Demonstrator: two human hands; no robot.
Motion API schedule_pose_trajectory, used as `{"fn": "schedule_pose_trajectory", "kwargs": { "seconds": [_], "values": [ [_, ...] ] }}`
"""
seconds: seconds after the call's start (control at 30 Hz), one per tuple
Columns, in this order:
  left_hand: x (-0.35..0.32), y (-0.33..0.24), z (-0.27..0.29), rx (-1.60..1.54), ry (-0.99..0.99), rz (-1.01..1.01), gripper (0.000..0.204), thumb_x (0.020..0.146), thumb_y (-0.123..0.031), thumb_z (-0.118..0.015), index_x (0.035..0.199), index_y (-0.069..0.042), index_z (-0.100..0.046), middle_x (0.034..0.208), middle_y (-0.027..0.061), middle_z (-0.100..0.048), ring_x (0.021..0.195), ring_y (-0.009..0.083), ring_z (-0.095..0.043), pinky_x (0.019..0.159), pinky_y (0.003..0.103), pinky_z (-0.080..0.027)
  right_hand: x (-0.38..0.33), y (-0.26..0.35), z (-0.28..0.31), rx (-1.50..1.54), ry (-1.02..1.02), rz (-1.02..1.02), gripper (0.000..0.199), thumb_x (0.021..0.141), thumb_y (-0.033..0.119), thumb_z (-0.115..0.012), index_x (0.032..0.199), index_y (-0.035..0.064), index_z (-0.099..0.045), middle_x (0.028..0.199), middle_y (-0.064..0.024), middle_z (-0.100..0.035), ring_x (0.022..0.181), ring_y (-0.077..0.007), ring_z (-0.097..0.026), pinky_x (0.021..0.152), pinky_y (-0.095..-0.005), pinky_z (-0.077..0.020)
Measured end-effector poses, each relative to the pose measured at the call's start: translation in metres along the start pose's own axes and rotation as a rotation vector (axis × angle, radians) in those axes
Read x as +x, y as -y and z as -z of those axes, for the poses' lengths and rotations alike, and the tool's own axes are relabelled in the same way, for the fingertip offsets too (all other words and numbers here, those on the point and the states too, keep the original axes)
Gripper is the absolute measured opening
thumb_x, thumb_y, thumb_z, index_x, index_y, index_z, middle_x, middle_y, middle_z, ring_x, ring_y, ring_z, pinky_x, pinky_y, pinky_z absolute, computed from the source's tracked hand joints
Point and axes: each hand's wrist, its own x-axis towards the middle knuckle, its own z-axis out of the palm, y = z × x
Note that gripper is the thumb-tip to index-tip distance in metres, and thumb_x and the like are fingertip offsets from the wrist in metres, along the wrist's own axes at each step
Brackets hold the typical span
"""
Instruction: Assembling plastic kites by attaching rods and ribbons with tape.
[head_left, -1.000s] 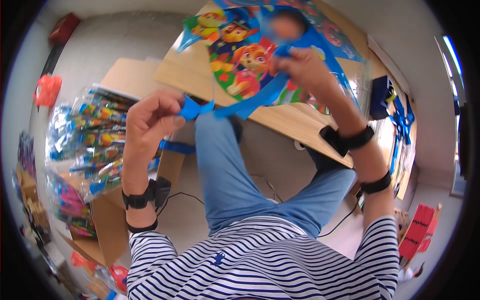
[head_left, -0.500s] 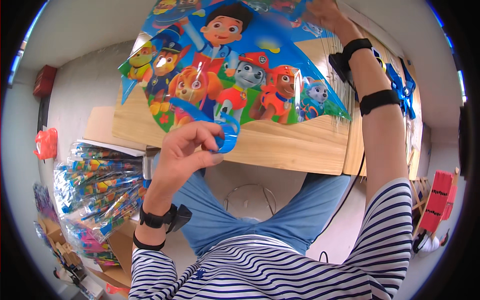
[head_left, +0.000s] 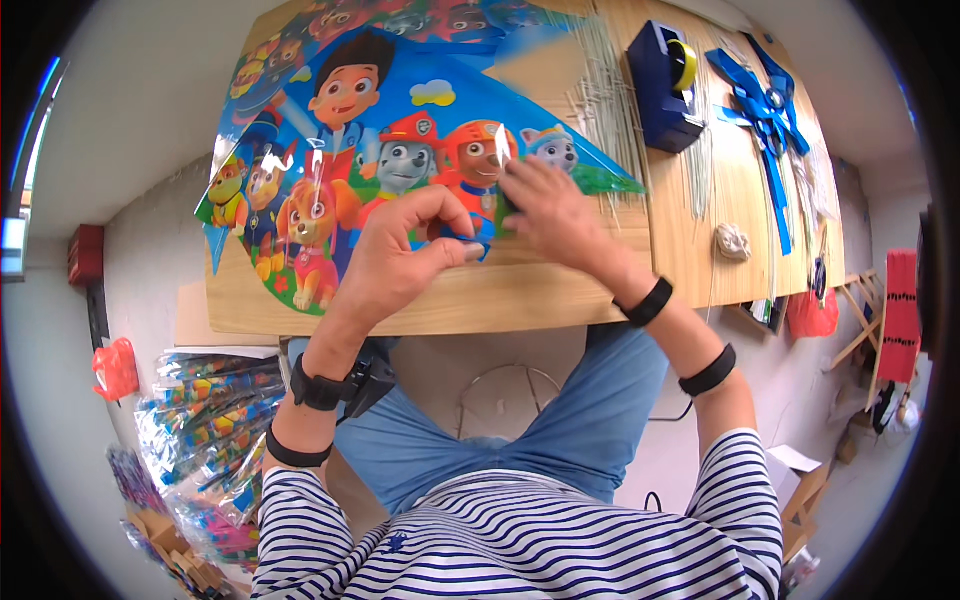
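A blue plastic kite sheet [head_left: 405, 115] printed with cartoon dogs and a boy covers much of the wooden table in front of me. Above its near edge, my left hand [head_left: 400, 250] pinches a curled blue ribbon [head_left: 480, 240] between thumb and fingers. My right hand [head_left: 560, 220] is just to the right of the ribbon, over the sheet. Its fingers are stretched out and slightly blurred, and I see nothing held in them.
Thin pale sticks [head_left: 610, 100] lie right of the sheet, beside a dark tape dispenser [head_left: 655, 95] with yellow tape. Blue ribbons [head_left: 765, 110] and a small coil of cord [head_left: 732, 242] are farther right. Wrapped colourful packages [head_left: 205, 410] are piled at lower left.
My right hand has come back from the far right side of the sheet to beside my left hand. The view has shifted right, and the left hand still holds the blue ribbon.
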Motion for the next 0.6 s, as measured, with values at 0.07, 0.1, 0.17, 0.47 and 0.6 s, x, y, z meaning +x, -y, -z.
{"fn": "schedule_pose_trajectory", "kwargs": {
  "seconds": [0.07, 0.1, 0.17, 0.47, 0.6],
  "values": [
    [0.003, -0.003, -0.007, 0.019, 0.017, -0.021, 0.015, 0.078, 0.001, -0.07, 0.086, -0.003, -0.059, 0.087, -0.0005, -0.06, 0.08, 0.0066, -0.053, 0.073, 0.022, -0.045, -0.023, 0.015, -0.008, -0.078, 0.093, -0.016, 0.061, 0.079, 0.024, -0.072, 0.133, 0.0043, -0.051, 0.143, -0.015, -0.045, 0.136, -0.0337, -0.037, 0.111, -0.0502, -0.0313],
    [0.004, -0.009, -0.013, -0.02, 0.015, 0.022, 0.015, 0.078, 0.002, -0.07, 0.086, -0.003, -0.059, 0.087, -0.0007, -0.06, 0.081, 0.0068, -0.053, 0.074, 0.022, -0.045, -0.027, 0.022, -0.012, -0.075, 0.085, -0.026, 0.061, 0.079, 0.024, -0.072, 0.133, 0.0043, -0.051, 0.143, -0.015, -0.045, 0.136, -0.0337, -0.037, 0.111, -0.0502, -0.0313],
    [0.004, -0.016, -0.023, -0.053, 0.011, 0.069, 0.015, 0.078, 0.002, -0.07, 0.086, -0.003, -0.059, 0.086, -0.0008, -0.059, 0.081, 0.0071, -0.053, 0.074, 0.023, -0.044, -0.031, 0.037, -0.018, 0.057, 0.039, -0.108, 0.063, 0.08, 0.026, -0.071, 0.135, 0.0035, -0.05, 0.146, -0.0154, -0.041, 0.137, -0.0346, -0.035, 0.112, -0.0503, -0.0282],
    [-0.018, -0.019, -0.029, 0.104, 0.058, 0.141, 0.013, 0.078, -0.001, -0.071, 0.084, -0.002, -0.06, 0.086, 0.0, -0.059, 0.08, 0.0064, -0.054, 0.073, 0.022, -0.044, -0.029, -0.015, 0.022, 0.065, -0.225, -0.207, 0.017, 0.078, 0.009, -0.063, 0.093, 0.0055, -0.068, 0.101, -0.0135, -0.06, 0.093, -0.0331, -0.055, 0.082, -0.0445, -0.0463],
    [-0.003, 0.0, -0.04, 0.395, 0.062, 0.05, 0.013, 0.073, -0.005, -0.072, 0.08, -0.002, -0.061, 0.099, 0.0066, -0.066, 0.091, 0.015, -0.056, 0.081, 0.029, -0.045, -0.012, -0.084, 0.024, -0.054, -0.118, -0.253, 0.007, 0.076, 0.008, -0.061, 0.079, 0.0052, -0.067, 0.097, -0.0125, -0.058, 0.092, -0.0327, -0.055, 0.079, -0.0421, -0.0473]
  ]
}}
